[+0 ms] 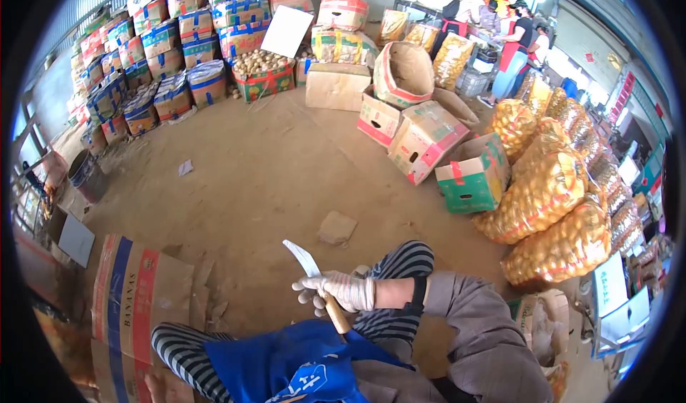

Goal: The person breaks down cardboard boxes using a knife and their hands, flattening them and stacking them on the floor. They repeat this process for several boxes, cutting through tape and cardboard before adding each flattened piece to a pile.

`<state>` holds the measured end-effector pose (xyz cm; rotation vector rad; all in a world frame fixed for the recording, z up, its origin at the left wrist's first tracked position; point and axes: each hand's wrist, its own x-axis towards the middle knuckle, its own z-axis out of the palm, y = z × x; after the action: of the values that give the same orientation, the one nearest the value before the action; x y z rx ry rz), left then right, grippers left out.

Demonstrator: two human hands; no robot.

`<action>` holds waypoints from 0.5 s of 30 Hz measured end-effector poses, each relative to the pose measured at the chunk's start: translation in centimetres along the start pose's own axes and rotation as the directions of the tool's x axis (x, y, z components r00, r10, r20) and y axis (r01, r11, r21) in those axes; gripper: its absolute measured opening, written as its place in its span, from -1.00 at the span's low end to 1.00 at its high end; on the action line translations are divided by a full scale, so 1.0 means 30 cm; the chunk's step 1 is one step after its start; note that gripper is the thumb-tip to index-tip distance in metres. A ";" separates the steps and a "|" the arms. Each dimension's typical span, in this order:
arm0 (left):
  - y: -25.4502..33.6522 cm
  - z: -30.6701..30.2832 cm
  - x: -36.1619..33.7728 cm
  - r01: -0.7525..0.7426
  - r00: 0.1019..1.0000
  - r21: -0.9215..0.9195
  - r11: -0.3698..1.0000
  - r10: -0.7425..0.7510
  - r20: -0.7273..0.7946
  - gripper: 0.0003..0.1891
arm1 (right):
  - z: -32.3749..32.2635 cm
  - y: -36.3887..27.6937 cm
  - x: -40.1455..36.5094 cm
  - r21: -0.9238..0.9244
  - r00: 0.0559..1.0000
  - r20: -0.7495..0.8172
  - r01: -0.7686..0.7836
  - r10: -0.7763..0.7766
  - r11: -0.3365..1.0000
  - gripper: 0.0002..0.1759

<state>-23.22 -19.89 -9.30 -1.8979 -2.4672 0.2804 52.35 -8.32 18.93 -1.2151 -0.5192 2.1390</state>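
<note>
My right hand (334,291), in a pale glove, is closed around the wooden handle of a knife (304,258). The curved blade points up and to the left, above my lap. Below it are my blue apron (286,360) and striped trouser legs. At the bottom left, a blurred skin-coloured shape, which looks like part of my left hand (153,387), lies over a flattened banana carton (136,310). Its fingers cannot be made out, nor whether it holds anything.
Stacked cartons (164,38) stand at the back left, near a box of round produce (263,74). Open cartons (471,174) and full net sacks (543,196) line the right. Several people (511,49) stand at the back right. A bucket (87,176) is at the left.
</note>
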 end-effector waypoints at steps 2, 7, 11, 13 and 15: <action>0.418 -0.633 -0.008 -0.003 0.957 -0.867 0.498 -0.251 -0.148 -0.56 | -0.010 -0.062 0.061 -0.068 1.000 0.001 -0.010 0.010 0.998 -0.70; 0.792 -1.036 -0.048 -0.569 0.820 -0.385 0.726 0.465 -0.334 -0.39 | -0.039 -0.139 0.233 -0.128 0.997 -0.029 -0.079 0.076 0.989 -0.65; 0.863 -1.049 -0.009 -0.746 0.662 -0.131 0.653 0.748 -0.043 -0.46 | -0.056 -0.158 0.324 0.047 0.927 -0.135 -0.346 0.349 0.937 -0.70; 0.811 -1.003 -0.020 -0.666 0.732 -0.214 0.715 0.681 -0.001 -0.46 | -0.101 -0.139 0.382 0.019 0.868 -0.172 -0.471 0.467 0.882 -0.65; 0.772 -0.997 0.027 -0.655 0.712 -0.329 0.680 0.701 0.032 -0.56 | -0.115 -0.147 0.435 0.047 0.843 -0.207 -0.498 0.496 0.866 -0.65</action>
<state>2.37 -9.46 16.54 -2.9924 -1.8114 0.0525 51.69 3.91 11.72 -1.7081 -0.1181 2.3770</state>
